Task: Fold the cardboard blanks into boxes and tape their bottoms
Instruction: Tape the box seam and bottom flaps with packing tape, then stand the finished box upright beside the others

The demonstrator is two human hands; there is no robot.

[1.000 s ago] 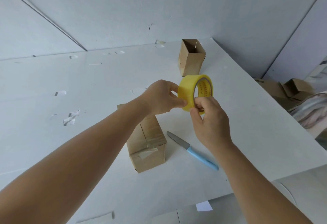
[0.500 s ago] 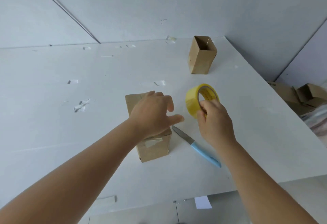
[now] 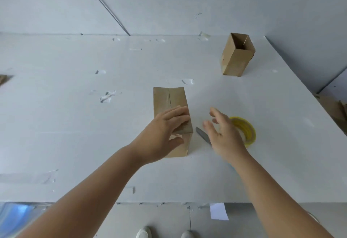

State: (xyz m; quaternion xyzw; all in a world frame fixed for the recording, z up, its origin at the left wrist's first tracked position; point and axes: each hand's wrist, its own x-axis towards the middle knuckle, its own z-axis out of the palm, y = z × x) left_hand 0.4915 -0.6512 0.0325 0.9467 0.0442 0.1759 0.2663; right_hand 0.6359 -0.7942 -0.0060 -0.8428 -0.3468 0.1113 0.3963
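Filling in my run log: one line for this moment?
left hand: rests on lying box | right hand: open, above knife | tape roll: on table

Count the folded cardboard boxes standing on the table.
2. One box stands at the centre under the left hand; the other box stands open-topped at the far right. Flat cardboard beyond the table edge may hide more.

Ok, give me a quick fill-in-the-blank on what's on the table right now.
1. The left hand rests on the near ____ box.
2. The tape roll is ____ in colour.
3. The far box stands upright with its top ____.
4. The knife lies between the near box and the ____ hand.

Missing: cardboard; yellow; open; right
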